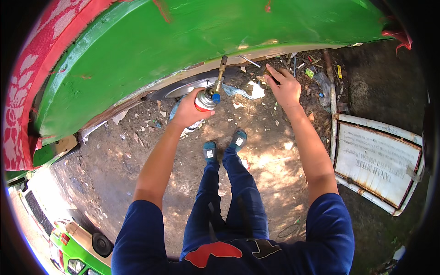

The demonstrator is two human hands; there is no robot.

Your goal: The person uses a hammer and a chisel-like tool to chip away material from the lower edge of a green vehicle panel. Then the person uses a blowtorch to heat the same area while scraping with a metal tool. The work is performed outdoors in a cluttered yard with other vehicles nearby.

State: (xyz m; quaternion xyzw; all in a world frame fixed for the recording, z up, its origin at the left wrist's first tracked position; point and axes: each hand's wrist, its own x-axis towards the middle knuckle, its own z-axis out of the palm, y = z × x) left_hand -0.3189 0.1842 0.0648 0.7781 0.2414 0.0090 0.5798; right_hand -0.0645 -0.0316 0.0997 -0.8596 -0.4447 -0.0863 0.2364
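Note:
My left hand (pixel 187 110) is wrapped round the canister of a gas torch (pixel 205 100), red and white with a blue knob. The torch's brass burner tube (pixel 222 68) points up toward the green vehicle panel (pixel 192 36), and its tip overlaps the panel's lower edge in view. On the right, my right hand (pixel 284 87) is closed on a slim tool. Its pale, thin end (pixel 250 61) reaches left toward the panel edge, and a bit of brown shows at my fingers. Its exact kind is unclear. Below the panel sits a wheel (pixel 188 87).
White cloth or paper scraps (pixel 256 90) and other litter lie on the dirt ground (pixel 256 183). A white metal-framed sign (pixel 378 160) lies at right beside a rusty pole (pixel 331 78). Patterned red fabric (pixel 20 96) edges the panel at left; a green car (pixel 75 250) stands lower left.

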